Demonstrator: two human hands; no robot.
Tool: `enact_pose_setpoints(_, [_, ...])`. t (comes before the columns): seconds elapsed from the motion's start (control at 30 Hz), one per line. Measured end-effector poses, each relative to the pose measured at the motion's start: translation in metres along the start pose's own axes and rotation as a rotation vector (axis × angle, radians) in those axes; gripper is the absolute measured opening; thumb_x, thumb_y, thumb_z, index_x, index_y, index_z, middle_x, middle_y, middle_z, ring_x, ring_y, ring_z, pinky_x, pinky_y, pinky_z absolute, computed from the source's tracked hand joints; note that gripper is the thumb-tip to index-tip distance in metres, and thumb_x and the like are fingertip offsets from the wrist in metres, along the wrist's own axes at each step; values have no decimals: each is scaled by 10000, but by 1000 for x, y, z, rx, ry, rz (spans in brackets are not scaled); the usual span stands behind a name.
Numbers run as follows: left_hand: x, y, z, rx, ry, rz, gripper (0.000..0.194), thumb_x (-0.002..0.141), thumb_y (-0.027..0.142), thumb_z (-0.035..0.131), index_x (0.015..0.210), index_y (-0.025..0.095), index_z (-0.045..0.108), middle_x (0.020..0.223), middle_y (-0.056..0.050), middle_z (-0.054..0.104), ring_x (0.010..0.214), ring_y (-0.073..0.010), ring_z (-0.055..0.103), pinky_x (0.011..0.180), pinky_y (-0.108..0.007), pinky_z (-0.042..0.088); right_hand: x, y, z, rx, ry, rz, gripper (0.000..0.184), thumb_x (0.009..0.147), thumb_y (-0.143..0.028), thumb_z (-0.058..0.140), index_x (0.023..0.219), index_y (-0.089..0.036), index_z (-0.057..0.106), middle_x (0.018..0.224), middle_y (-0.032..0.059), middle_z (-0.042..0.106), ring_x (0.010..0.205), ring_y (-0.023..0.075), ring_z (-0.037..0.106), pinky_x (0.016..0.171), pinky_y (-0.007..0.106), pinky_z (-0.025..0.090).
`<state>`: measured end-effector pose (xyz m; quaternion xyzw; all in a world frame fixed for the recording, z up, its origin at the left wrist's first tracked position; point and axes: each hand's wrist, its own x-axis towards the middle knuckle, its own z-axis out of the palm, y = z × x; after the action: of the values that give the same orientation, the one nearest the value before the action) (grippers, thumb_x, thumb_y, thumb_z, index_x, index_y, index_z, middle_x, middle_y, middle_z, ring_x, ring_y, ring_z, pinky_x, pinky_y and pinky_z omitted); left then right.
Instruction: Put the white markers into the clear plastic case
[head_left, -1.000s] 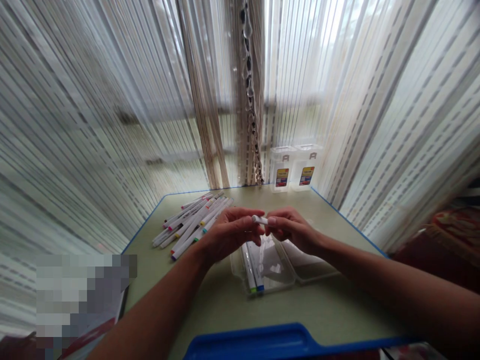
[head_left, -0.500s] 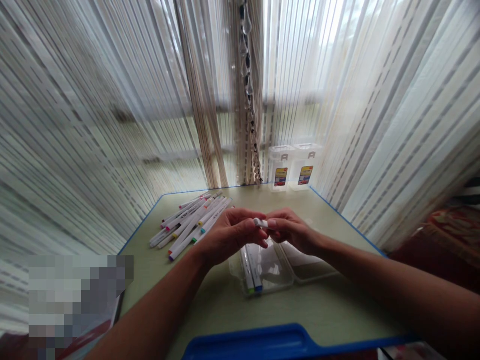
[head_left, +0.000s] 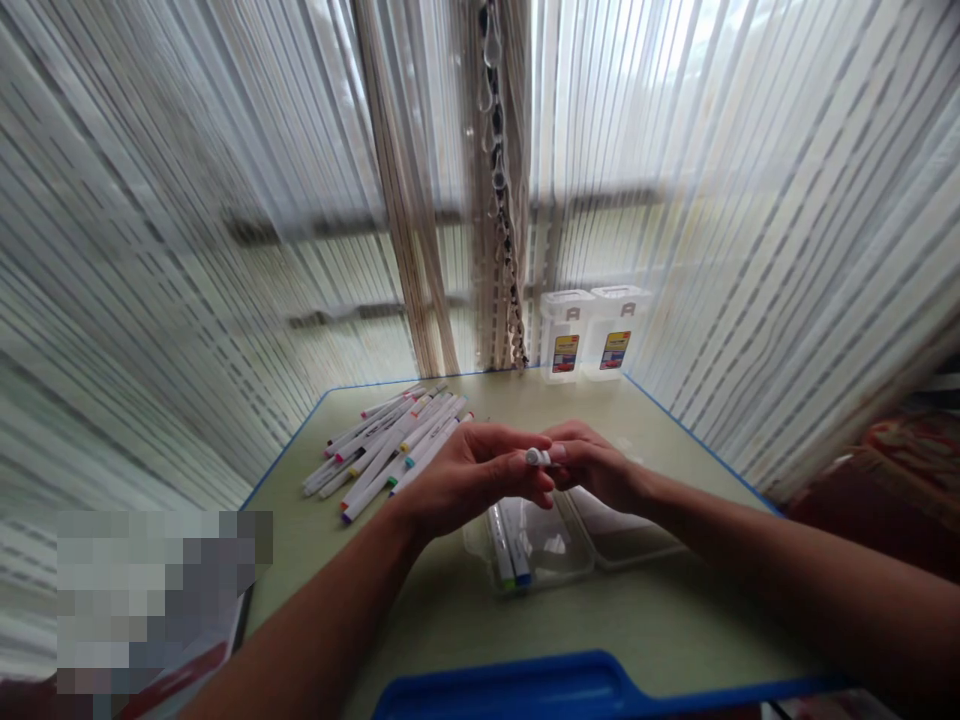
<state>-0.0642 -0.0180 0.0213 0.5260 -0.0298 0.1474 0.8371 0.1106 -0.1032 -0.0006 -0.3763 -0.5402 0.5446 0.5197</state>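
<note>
Head view, looking down between both forearms onto a green bench (head_left: 720, 620) with a blue rim. Gripping a white marker (head_left: 534, 457) in the right hand (head_left: 600, 468), clamped between thumb and fingers, with one round end poking out toward the left hand (head_left: 469, 472). Curling the left thumb and fingers close about that end; cannot tell whether clamped on it or only resting against it. Holding the marker just above a clear case (head_left: 555, 562), spread open on the bench, with much of the marker's length hidden from sight. Lying side by side in the left half of that case, near its outer wall: a green-ended marker (head_left: 501, 548) and a blue-ended marker (head_left: 516, 548), with colored ends toward the near rim. Heaped loosely on the bench beyond the left forearm, well apart from the case: a pile of markers (head_left: 379, 450), with ends in purple, orange, yellow, green and pink. Standing upright side by side at the far edge, before striped string curtains (head_left: 187, 200): two clear boxes (head_left: 564, 318) with bright labels.
</note>
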Motion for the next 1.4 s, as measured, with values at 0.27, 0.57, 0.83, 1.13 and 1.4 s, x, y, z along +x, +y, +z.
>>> enact_pose_setpoints(0.27, [1, -1, 2, -7, -2, -3, 210, 786, 221, 722, 988, 169, 744, 784, -81, 745, 711, -175, 709, 727, -318, 548, 0, 2, -2, 38, -10, 18, 270, 760, -357, 580, 674, -106, 631, 535, -31, 394, 487, 87, 296, 483, 239, 260])
enact_pose_setpoints(0.57, [1, 0, 0, 34, -31, 12, 245, 778, 213, 727, 1020, 172, 732, 802, -89, 748, 720, -206, 712, 723, -358, 542, 1, 3, 1, 46, -42, -12, 267, 766, -339, 544, 709, -97, 643, 569, 11, 496, 493, 95, 327, 479, 236, 287])
enact_pose_setpoints(0.83, [0, -2, -2, 37, -24, 21, 267, 752, 234, 751, 1010, 169, 734, 813, -101, 746, 698, -214, 712, 689, -358, 548, 0, 2, 0, 27, -20, 19, 266, 770, -351, 564, 677, -107, 619, 559, -16, 429, 493, 89, 321, 485, 235, 306])
enact_pose_setpoints(1.13, [0, -1, -1, 31, -3, 3, 257, 771, 321, 730, 954, 141, 741, 768, -105, 738, 671, -214, 711, 684, -354, 549, -1, 4, -2, 1, 0, 14, 276, 765, -370, 574, 690, -109, 625, 555, -26, 404, 490, 89, 313, 478, 239, 293])
enact_pose_setpoints(1.4, [-2, -1, -3, 53, -18, 1, 267, 759, 272, 746, 997, 151, 728, 794, -107, 743, 701, -212, 710, 701, -352, 542, -1, 3, -1, 3, 5, 13, 280, 754, -375, 574, 686, -107, 618, 547, -27, 403, 488, 87, 302, 469, 238, 245])
